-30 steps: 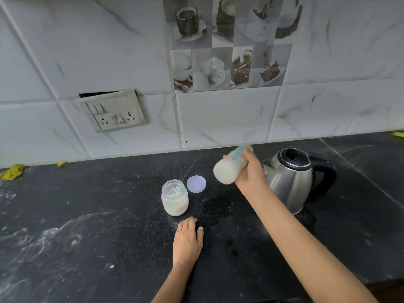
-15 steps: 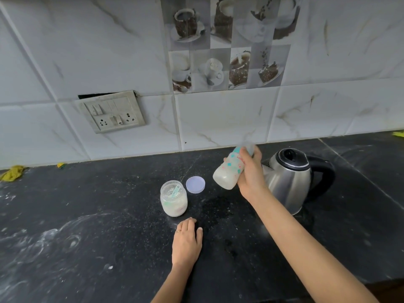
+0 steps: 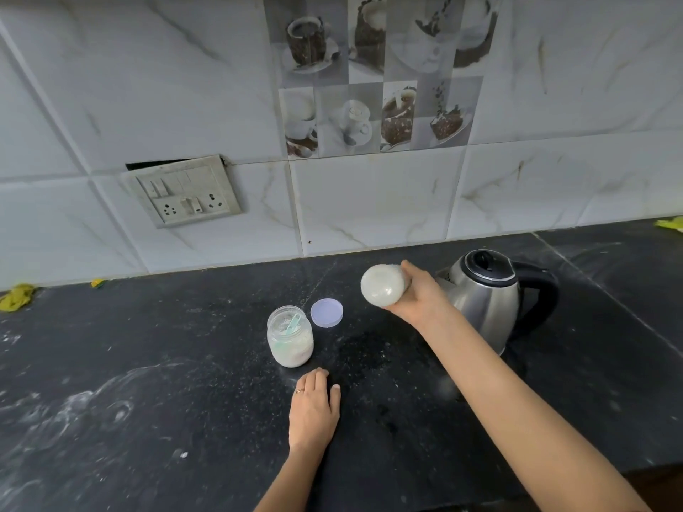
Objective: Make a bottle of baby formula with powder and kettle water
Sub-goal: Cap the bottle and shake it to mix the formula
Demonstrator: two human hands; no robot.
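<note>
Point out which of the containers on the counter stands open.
The powder jar beside the left hand: its lid lies behind it, a scoop inside. The kettle has its lid shut.

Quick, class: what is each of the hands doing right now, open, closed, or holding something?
Left hand: open, lying flat on the counter, holding nothing.
Right hand: closed around the baby bottle, held tilted above the counter.

Both forearms are bare; the left hand wears a ring.

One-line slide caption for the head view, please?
Right hand holds bottle tipped beside kettle; left hand flat near open jar.
</note>
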